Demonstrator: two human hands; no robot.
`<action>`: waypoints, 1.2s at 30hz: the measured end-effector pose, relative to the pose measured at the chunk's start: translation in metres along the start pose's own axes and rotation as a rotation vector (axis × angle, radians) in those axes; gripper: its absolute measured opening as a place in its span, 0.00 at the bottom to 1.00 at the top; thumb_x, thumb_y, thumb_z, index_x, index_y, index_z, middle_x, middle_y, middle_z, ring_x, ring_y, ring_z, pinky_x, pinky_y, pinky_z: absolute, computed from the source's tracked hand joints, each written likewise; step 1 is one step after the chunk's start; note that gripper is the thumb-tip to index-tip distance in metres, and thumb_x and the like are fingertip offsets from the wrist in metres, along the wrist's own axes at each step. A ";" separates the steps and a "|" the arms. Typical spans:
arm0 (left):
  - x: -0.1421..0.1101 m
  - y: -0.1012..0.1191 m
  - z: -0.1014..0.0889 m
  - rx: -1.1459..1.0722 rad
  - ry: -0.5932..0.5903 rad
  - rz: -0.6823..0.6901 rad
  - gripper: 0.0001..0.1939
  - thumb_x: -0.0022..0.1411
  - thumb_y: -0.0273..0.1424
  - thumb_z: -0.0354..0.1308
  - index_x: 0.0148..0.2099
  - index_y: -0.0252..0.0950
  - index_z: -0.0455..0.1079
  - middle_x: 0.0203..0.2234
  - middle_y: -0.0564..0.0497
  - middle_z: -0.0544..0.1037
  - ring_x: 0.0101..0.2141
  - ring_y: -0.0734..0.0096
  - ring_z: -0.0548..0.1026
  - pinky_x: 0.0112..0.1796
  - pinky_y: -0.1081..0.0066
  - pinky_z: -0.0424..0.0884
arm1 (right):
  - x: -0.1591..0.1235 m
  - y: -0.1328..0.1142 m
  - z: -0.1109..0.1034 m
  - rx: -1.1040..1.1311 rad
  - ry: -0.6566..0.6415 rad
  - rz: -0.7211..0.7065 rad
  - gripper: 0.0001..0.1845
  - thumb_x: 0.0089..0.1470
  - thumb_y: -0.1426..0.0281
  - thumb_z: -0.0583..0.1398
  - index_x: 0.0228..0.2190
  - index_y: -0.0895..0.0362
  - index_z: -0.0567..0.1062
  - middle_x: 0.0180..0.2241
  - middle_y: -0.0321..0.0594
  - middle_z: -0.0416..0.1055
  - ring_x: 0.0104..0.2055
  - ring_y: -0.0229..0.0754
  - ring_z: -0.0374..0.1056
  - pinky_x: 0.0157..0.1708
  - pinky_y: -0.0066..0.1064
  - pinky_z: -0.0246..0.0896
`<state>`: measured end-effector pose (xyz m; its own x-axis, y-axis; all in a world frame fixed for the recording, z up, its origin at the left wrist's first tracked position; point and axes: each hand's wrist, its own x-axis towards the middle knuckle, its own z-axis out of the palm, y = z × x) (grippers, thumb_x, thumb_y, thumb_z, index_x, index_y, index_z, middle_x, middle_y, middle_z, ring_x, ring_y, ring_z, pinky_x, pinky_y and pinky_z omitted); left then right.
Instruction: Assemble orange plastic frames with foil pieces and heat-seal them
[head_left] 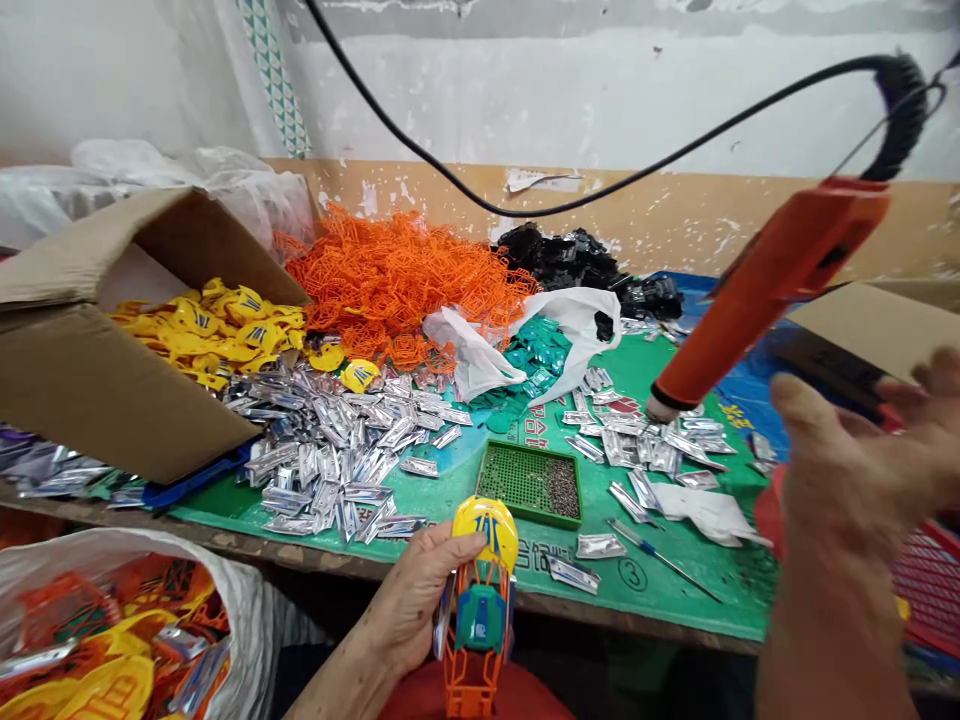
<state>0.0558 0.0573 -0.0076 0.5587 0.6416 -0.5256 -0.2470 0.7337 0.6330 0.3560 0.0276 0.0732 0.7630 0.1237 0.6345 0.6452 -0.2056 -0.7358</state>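
My left hand (416, 600) is closed round a toy-like plastic assembly (480, 615) low in the middle of the head view. It has a yellow round end, an orange lattice frame, a teal block in the centre and silvery side pieces. The thumb presses on the yellow end. On the right, my right hand (847, 500) is raised with its fingers spread, slightly blurred, holding nothing. Just up and left of it, apart from the fingers, an orange electric screwdriver (772, 290) hangs tilted from a black cable.
Behind the assembly a green tray (499, 500) holds small screws. Silvery pieces (330, 460) spread over the green table cover. A cardboard box (97, 380) of yellow parts, an orange frame heap (405, 275), black parts (570, 260), a white sack (251, 600) and a thin screwdriver (667, 562) surround it.
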 end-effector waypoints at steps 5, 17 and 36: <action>-0.003 -0.001 -0.003 0.027 0.006 -0.009 0.14 0.51 0.34 0.67 0.36 0.28 0.76 0.25 0.45 0.80 0.22 0.73 0.75 0.24 0.77 0.70 | 0.028 -0.016 0.047 0.640 -0.477 0.047 0.27 0.42 0.64 0.66 0.47 0.51 0.72 0.48 0.46 0.71 0.51 0.50 0.67 0.42 0.41 0.63; -0.006 -0.005 -0.008 0.011 0.107 -0.026 0.14 0.50 0.35 0.67 0.35 0.29 0.75 0.24 0.47 0.80 0.20 0.73 0.75 0.23 0.76 0.69 | -0.050 -0.064 0.088 0.855 -0.842 0.446 0.23 0.28 0.72 0.69 0.32 0.58 0.73 0.22 0.32 0.71 0.23 0.36 0.65 0.23 0.31 0.62; 0.001 -0.004 0.000 -0.033 0.118 -0.078 0.14 0.48 0.35 0.67 0.32 0.29 0.73 0.20 0.47 0.78 0.18 0.73 0.74 0.22 0.76 0.68 | -0.118 -0.059 0.115 0.812 -0.649 0.354 0.08 0.35 0.68 0.65 0.20 0.57 0.70 0.21 0.32 0.68 0.21 0.35 0.63 0.26 0.32 0.64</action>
<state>0.0571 0.0547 -0.0109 0.4803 0.6031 -0.6369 -0.2333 0.7878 0.5701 0.2326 0.1364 0.0142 0.6319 0.7200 0.2868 0.0382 0.3406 -0.9394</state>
